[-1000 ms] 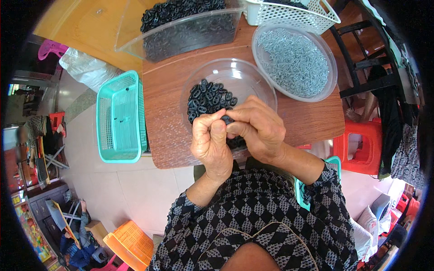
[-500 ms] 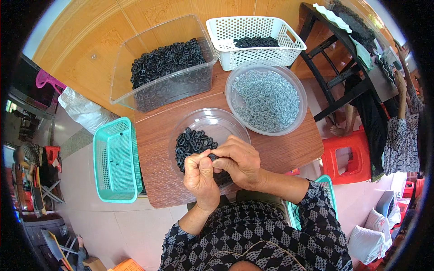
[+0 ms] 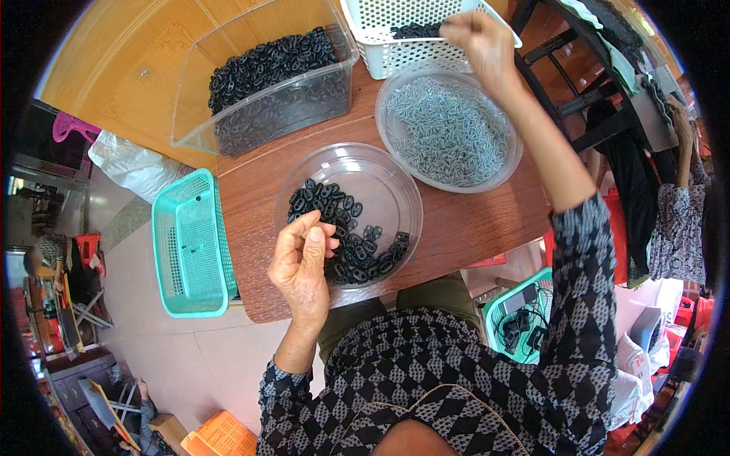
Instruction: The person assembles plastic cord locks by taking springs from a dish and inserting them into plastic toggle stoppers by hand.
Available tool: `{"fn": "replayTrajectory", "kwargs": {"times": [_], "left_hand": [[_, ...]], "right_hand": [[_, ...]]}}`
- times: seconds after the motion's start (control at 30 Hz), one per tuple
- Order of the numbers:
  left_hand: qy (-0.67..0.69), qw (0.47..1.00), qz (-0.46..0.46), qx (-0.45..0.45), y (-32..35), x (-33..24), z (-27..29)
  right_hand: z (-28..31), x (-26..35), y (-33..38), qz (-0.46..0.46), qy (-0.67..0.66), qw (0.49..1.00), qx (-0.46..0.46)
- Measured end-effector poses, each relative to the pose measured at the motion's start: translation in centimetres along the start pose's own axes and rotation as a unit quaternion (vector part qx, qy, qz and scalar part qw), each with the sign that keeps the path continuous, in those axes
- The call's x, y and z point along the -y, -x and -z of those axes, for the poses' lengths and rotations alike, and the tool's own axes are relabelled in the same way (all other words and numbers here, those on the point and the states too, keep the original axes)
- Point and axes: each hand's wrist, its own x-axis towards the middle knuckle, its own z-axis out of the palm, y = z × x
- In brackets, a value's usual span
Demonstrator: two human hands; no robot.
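Note:
My left hand (image 3: 301, 258) is over the near left rim of a clear round bowl (image 3: 411, 190), fingers curled in toward the thumb. Whatever may be between those fingertips is too small or hidden to name. Loose black oval parts with two holes (image 3: 357, 251) are spread in the bowl. My right hand (image 3: 487, 47) is stretched out over the near right side of a white perforated basket (image 3: 372, 57), its fingers smeared by motion. Black pieces (image 3: 417, 31) lie in that basket. Below my right wrist stands a round clear tub of small silvery metal pins or screws (image 3: 449, 133).
A clear rectangular bin (image 3: 285, 114) heaped with black parts stands at the back left of the wooden table (image 3: 251, 228). A turquoise basket (image 3: 226, 262) is left of it; another (image 3: 494, 319) with cables is at right. Another person's arm (image 3: 684, 144) shows far right.
My hands were together over the bowl, pinching a small black part. My right hand has since moved away, up and right, to the white basket; my left has drawn slightly left. The view has shifted.

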Motion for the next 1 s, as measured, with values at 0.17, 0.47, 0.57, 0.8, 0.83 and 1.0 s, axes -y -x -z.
{"fn": "replayTrajectory", "kwargs": {"times": [0.17,0.47,0.57,0.8,0.83,1.0], "left_hand": [[0.019,0.999,-0.002,0.026,0.0,0.4,-0.9],[-0.001,0.999,0.015,0.032,-0.1,0.8,0.8],[-0.025,0.998,0.013,0.059,-0.5,0.6,0.9],[-0.261,0.939,-0.152,0.166,-2.0,0.8,0.8],[-0.279,0.928,-0.175,0.174,-2.3,0.5,0.5],[-0.338,0.904,-0.192,0.180,-5.1,0.6,0.1]], "right_hand": [[2.0,-3.4,-5.8,0.027,0.183,0.976,-0.111],[3.7,3.2,12.4,0.295,0.102,0.935,0.170],[4.4,3.6,16.3,0.272,0.124,0.924,0.238],[3.6,2.0,17.9,0.337,0.175,0.897,0.227],[3.7,1.9,18.0,0.338,0.172,0.897,0.225],[5.3,2.8,18.5,0.304,0.181,0.907,0.228]]}}
